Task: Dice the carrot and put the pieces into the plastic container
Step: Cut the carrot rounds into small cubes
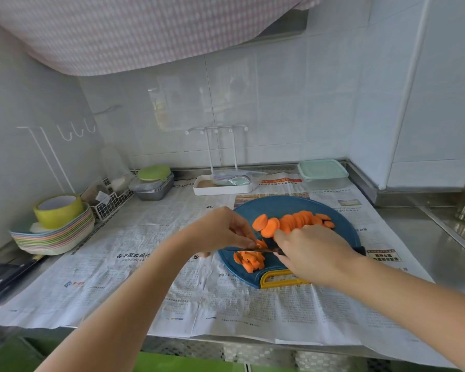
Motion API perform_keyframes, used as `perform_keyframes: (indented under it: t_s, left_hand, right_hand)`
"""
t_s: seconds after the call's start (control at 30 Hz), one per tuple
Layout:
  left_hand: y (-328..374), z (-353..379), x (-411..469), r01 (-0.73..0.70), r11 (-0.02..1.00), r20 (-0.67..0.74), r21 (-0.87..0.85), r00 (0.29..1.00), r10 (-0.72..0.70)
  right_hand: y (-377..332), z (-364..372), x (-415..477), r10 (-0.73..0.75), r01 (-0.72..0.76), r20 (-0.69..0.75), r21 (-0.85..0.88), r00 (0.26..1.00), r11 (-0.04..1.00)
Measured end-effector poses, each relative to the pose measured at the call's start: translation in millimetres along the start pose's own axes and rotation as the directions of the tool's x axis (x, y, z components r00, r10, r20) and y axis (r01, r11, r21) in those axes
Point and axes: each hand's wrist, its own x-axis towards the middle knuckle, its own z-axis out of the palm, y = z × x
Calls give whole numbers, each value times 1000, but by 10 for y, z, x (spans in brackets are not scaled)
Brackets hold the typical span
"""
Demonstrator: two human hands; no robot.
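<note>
A row of orange carrot slices (293, 222) lies across the round blue cutting board (274, 206). A small heap of cut carrot pieces (250, 261) sits near the board's front edge. My right hand (312, 251) grips a knife (249, 250) whose thin blade lies level across the board, pointing left. My left hand (223, 229) pinches carrot pieces just behind the blade with its fingertips. The clear plastic container (323, 173) with a pale green lid stands shut at the back right of the counter.
Newspaper (145, 264) covers the steel counter. A stack of pastel plates (54, 236) with a green tape roll (58, 209) sits far left. A wire basket, grey trays with a green lid (153, 181) and a white rack tray (220, 185) line the back wall.
</note>
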Motion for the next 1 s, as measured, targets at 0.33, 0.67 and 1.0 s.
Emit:
perform_keyframes:
  t_s: [0.33,0.67,1.0]
  left_hand:
    - [-183,28,177,79,989,81,125,993,-90]
    - [-537,-230,234,117,992,-292,48,951,-98]
    - [-522,218,93,27,976,21,214,999,-32]
  right_hand:
    - [12,35,1,-1,0,22,57,1000,998]
    - [255,130,-177,316,-328,101,423,944,845]
    - [365,196,-80,451,-423,102,576,886,699]
